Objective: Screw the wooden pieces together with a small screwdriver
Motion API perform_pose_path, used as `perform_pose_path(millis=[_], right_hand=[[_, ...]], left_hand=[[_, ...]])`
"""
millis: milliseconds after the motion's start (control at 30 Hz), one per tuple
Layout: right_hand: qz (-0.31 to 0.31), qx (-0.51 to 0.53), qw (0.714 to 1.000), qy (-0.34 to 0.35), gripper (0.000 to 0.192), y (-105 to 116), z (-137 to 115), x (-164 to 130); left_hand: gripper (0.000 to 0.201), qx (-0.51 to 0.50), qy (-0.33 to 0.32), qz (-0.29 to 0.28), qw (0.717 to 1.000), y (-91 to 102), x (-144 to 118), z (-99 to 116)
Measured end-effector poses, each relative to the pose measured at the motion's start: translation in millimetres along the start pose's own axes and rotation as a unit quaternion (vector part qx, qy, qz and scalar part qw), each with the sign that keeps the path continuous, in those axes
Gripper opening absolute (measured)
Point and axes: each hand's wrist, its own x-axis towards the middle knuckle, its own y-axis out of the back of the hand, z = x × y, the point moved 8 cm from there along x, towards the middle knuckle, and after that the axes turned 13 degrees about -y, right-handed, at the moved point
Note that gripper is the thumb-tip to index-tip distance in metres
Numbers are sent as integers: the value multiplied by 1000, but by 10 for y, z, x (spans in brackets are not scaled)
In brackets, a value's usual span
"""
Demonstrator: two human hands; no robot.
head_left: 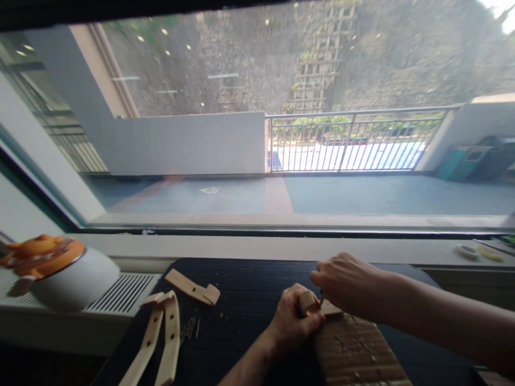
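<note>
My left hand [295, 316] is wrapped around a pale wooden piece [308, 302] with a rounded end, keeping it at the far edge of a corrugated cardboard sheet [354, 354]. Just above it, my right hand [340, 279] is closed in a fist around a thin-shafted tool, whose handle is hidden by the fingers. The tool's short dark shaft [321, 298] points down to the wood beside my left fingers. A flat part of pale wood [330, 309] shows under my right hand. Small chips or bits [344, 343] lie scattered over the cardboard.
On the dark table [241, 343], a short wooden piece with a hole [193, 287] lies left, near two long curved wooden pieces [171, 338]. Several thin metal screws or pins [191, 328] lie beside them. A white pot with an orange top [72, 279] stands by the window sill [225, 246].
</note>
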Motion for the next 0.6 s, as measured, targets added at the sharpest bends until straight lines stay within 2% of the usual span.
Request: perform_pose_path(millis=[167,600], right_hand=[[11,30,999,12,28,55,24,-55],[-27,20,999,2,25,42,-6,-49]], left_hand=[[17,-2,-7,-1,1000,0,6,18],[16,-6,-10,1,1000,-7,6,13]])
